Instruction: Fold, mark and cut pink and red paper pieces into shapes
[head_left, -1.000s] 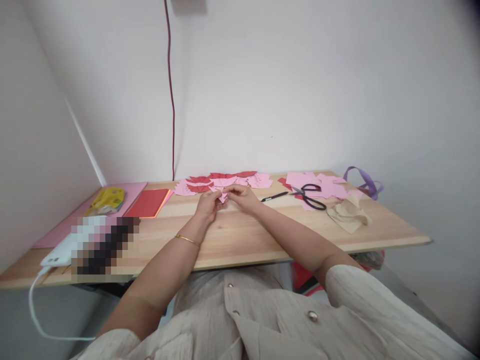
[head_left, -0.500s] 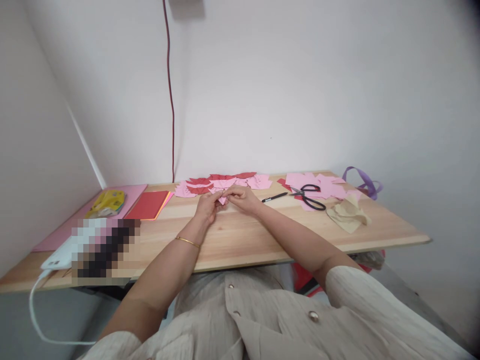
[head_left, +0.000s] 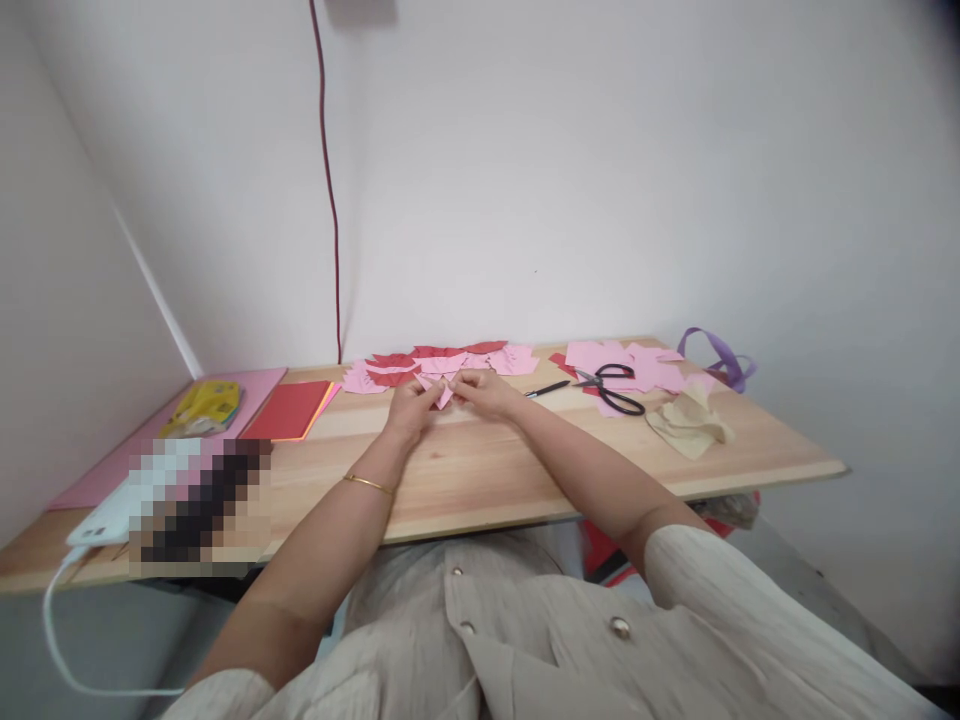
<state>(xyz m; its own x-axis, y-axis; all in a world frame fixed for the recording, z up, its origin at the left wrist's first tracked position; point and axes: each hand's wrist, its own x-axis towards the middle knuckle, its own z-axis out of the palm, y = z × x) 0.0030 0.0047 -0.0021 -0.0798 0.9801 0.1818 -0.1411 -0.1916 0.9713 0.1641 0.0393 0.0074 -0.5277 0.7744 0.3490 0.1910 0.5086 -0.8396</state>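
Both my hands meet at the middle of a wooden table (head_left: 480, 480), pinching a small folded pink paper piece (head_left: 443, 391) between them. My left hand (head_left: 409, 408), with a gold bangle on the wrist, grips the piece's left side with closed fingers. My right hand (head_left: 484, 390) pinches its right side. Just behind the hands lies a row of red and pink cut paper shapes (head_left: 442, 360).
Black scissors (head_left: 613, 388) and a black pen (head_left: 547, 388) lie right of my hands on pink paper scraps (head_left: 645, 368). A beige crumpled paper (head_left: 686, 420) and purple ribbon (head_left: 716, 352) sit further right. Red sheets (head_left: 289, 410), a yellow packet (head_left: 202, 405) and a white device with cable (head_left: 105, 515) lie left.
My hands have stayed on the pink paper piece with only small finger movements. The view has shifted slightly, so everything sits a little further left and higher.
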